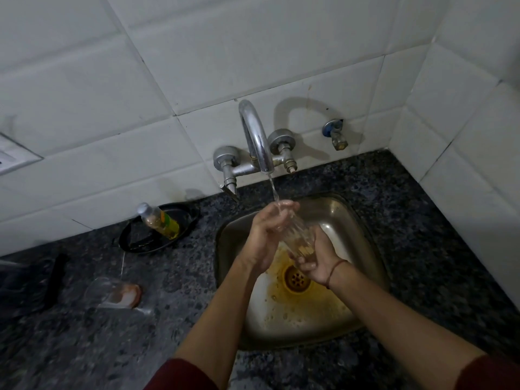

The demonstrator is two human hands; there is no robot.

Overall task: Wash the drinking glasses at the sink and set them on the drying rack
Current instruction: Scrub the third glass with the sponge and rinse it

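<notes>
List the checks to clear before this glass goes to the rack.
1. Grip on the glass: ok. The left hand wraps its upper part and the right hand holds its base.
2. Glass over the sink: ok.
3. Rinse water: ok. It runs from the tap onto the glass top and the left fingers.
4. Glass clean: cannot tell. The hands cover much of it.
5. Rack located: not ok. No rack is in view.
6. Second glass: not ok. It lies on the counter with a reddish patch in it.
</notes>
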